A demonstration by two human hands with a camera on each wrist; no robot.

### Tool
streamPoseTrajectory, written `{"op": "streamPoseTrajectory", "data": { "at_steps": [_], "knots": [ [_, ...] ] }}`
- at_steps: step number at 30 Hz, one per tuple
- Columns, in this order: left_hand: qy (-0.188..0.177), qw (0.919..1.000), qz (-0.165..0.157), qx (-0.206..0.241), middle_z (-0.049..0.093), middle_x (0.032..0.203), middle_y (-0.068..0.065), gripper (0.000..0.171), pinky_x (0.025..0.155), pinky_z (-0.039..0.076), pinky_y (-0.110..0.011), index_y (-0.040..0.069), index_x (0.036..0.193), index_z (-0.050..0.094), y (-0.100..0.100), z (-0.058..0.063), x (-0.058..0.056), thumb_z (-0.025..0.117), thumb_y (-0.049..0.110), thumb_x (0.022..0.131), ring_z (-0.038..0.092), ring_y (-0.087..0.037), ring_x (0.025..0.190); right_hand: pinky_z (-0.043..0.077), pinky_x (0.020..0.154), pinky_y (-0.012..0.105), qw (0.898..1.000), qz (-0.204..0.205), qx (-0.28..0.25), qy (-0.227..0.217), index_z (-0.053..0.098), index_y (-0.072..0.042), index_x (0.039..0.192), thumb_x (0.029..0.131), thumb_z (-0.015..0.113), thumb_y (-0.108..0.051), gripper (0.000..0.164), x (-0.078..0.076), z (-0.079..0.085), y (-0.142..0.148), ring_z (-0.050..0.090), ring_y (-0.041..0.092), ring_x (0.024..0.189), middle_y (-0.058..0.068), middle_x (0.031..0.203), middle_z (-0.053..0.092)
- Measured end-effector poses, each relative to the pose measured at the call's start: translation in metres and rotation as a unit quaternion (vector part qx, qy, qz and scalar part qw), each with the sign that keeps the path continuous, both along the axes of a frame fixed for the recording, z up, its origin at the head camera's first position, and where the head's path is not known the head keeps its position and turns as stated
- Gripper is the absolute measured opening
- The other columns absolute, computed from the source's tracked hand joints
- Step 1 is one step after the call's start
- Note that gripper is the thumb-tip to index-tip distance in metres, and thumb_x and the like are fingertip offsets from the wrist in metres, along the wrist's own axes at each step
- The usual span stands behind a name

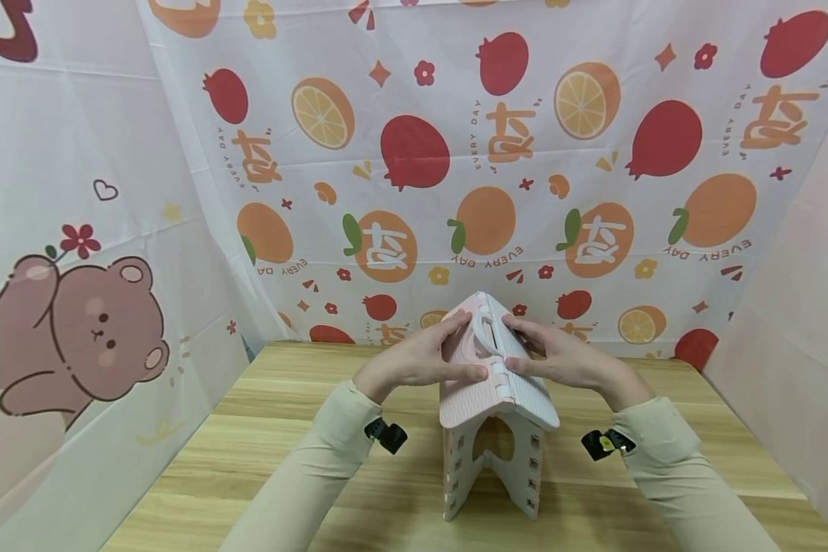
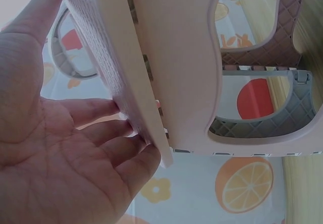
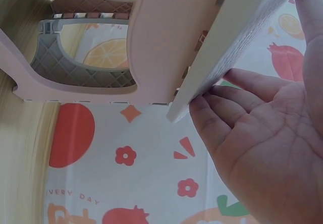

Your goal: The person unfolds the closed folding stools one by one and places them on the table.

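A pale pink and white folding step stool (image 1: 471,408) stands on the table, half folded, its two top panels sloping like a roof from the hinged ridge. A white loop handle (image 1: 479,337) lies along that ridge. My left hand (image 1: 414,359) rests on the pink panel, thumb toward the near end and fingers toward the far end. On the white panel rests my right hand (image 1: 571,360) in a mirrored pose. Both wrist views show fingertips touching the textured outer faces, with palms held off them. Below, the side legs (image 1: 533,475) come together at an angle.
The wood-grain table (image 1: 262,460) carries the stool. Behind it hangs a fruit-print curtain (image 1: 359,169), and a bear-print curtain (image 1: 103,330) closes off the left side. A black strap device (image 1: 386,435) sits at each wrist.
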State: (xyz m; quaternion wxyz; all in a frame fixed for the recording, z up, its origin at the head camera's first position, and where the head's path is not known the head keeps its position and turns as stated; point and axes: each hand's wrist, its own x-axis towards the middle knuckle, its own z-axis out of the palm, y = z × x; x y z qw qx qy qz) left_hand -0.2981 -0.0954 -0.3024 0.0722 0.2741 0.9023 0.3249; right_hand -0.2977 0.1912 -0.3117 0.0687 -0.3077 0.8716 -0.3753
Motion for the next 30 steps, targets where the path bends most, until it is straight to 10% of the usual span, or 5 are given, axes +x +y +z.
{"op": "streamPoseTrajectory", "data": {
  "at_steps": [24,30],
  "knots": [
    [0.010,0.9997,0.003,-0.021,0.031,0.177,-0.006,0.111,0.131,0.032,-0.052,0.018,0.171,0.029,-0.001,0.002,0.001,0.087,0.058,0.085,0.032,-0.027,0.163,0.036,0.123,0.067,0.994,-0.055,0.092,0.036,0.031,-0.010,0.169,0.098,0.075,-0.053,0.095,0.005,0.003,-0.005,0.040,0.045,0.156,0.025,0.171,0.037],
    [0.061,0.9959,0.004,-0.066,0.036,0.175,-0.009,0.104,0.129,0.036,-0.052,0.012,0.165,0.043,0.002,-0.003,0.000,0.085,0.062,0.084,0.035,-0.032,0.162,0.036,0.124,0.067,0.983,-0.069,0.154,0.070,0.043,-0.007,0.164,0.092,0.079,-0.059,0.095,0.007,0.008,-0.015,0.036,0.048,0.158,0.020,0.172,0.037]
  ]
}}
